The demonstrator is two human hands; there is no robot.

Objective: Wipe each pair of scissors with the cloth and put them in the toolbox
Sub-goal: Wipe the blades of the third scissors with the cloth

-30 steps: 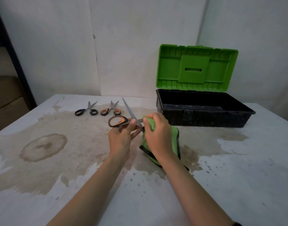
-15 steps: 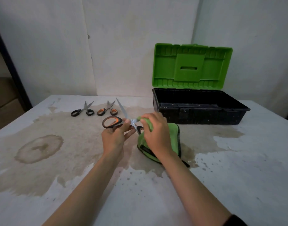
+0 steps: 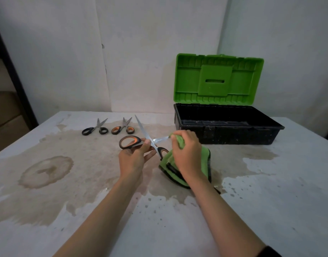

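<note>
i'm seeing the left hand (image 3: 133, 160) pinching the spread scissors (image 3: 143, 129) above the table (image 3: 270, 201), the right hand (image 3: 187, 154) gripping the cloth (image 3: 205, 160) round one blade. a black pair (image 3: 94, 129) and an orange pair (image 3: 123, 128) are lying behind (side by side), left of the open toolbox (image 3: 233, 139).

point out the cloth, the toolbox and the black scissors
cloth (image 3: 205, 159): head view, green fold near its black edge
toolbox (image 3: 233, 138): head view, front wall of the black base
black scissors (image 3: 98, 125): head view, blades near the pivot
</note>
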